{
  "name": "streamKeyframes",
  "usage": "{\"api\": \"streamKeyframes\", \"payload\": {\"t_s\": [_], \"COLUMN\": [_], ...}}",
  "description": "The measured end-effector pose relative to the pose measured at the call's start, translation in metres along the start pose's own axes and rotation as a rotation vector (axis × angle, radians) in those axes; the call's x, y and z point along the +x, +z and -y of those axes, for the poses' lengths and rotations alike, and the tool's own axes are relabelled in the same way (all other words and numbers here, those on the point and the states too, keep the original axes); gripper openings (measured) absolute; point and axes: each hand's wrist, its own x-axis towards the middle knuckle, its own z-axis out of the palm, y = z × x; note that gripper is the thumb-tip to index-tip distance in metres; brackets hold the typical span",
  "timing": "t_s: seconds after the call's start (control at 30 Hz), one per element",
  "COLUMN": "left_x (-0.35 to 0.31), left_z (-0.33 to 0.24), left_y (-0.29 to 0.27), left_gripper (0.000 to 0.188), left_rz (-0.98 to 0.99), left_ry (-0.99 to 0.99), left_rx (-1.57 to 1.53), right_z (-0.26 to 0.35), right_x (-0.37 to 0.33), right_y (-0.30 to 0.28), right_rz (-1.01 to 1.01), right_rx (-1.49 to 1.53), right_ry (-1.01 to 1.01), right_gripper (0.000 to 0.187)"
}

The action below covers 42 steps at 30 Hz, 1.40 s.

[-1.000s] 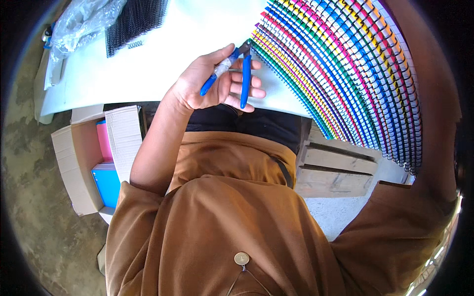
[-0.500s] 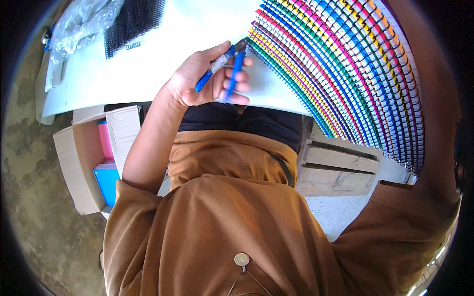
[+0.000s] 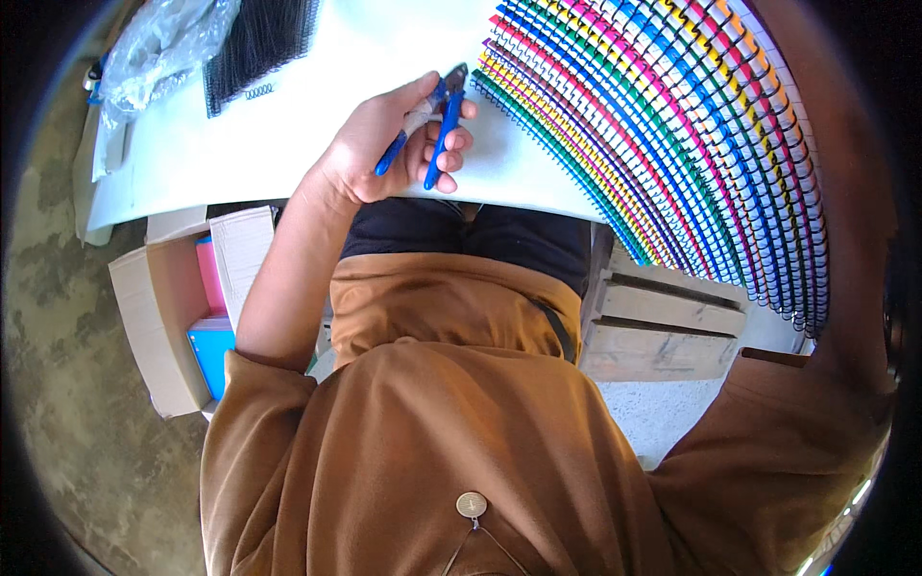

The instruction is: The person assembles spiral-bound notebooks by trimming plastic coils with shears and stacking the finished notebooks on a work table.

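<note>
My left hand [image 3: 389,144] is wrapped round a pair of small cutting pliers [image 3: 443,139] with blue handles, one of them covered partly in whitish tape. Their dark jaws point up, away from me, a little left of the nearest notebooks. A long row of spiral-bound notebooks [image 3: 663,125] with edges in many colours fans across the right side of the white table [image 3: 240,158]. My right arm [image 3: 858,192] runs up along the right rim of the view; its hand is out of sight.
Black wire spirals [image 3: 259,48] lie in a stack at the table's far left, beside clear plastic wrapping [image 3: 168,58]. Below the left table edge, an open cardboard box [image 3: 154,317] holds pink and blue notebooks [image 3: 212,350]. A wooden slatted crate [image 3: 663,336] stands under the right side.
My left hand has drawn back slightly to the left with the pliers, so their jaws are now apart from the notebook row's corner. The plier handles look closer together.
</note>
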Motion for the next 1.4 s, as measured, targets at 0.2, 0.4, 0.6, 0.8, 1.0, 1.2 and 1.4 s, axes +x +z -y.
{"api": "streamKeyframes", "payload": {"t_s": [0.2, 0.4, 0.6, 0.8, 1.0, 1.2, 1.4], "left_x": [-0.001, 0.009, 0.003, 0.009, 0.012, 0.007, 0.004], "left_z": [0.001, 0.015, 0.002, 0.017, 0.026, 0.019, 0.026], "left_y": [0.018, -0.019, -0.006, -0.012, -0.018, 0.031, 0.02], "left_gripper": [0.061, 0.06, 0.061, 0.061, 0.06, 0.049, 0.061], "left_rz": [-0.199, 0.059, 0.071, 0.132, 0.178, -0.76, -0.236], "left_ry": [0.02, -0.005, 0.004, 0.031, 0.051, 0.179, 0.114], "left_rx": [0.258, -0.135, 0.076, -0.159, -0.244, 1.062, 0.206], "right_z": [-0.002, -0.001, -0.001, -0.002, 0.001, 0.002, -0.001], "right_x": [-0.005, -0.003, -0.005, -0.005, -0.004, -0.003, -0.004], "right_y": [0.0, 0.0, 0.0, 0.0, 0.001, 0.003, 0.001], "right_rz": [-0.003, -0.01, -0.015, -0.016, -0.012, -0.006, -0.017], "right_rx": [-0.006, -0.003, -0.002, 0.0, -0.001, -0.001, -0.006], "right_ry": [0.004, -0.007, -0.006, -0.01, -0.014, -0.01, -0.011], "right_gripper": [0.02, 0.02, 0.02, 0.02, 0.02, 0.02, 0.02]}}
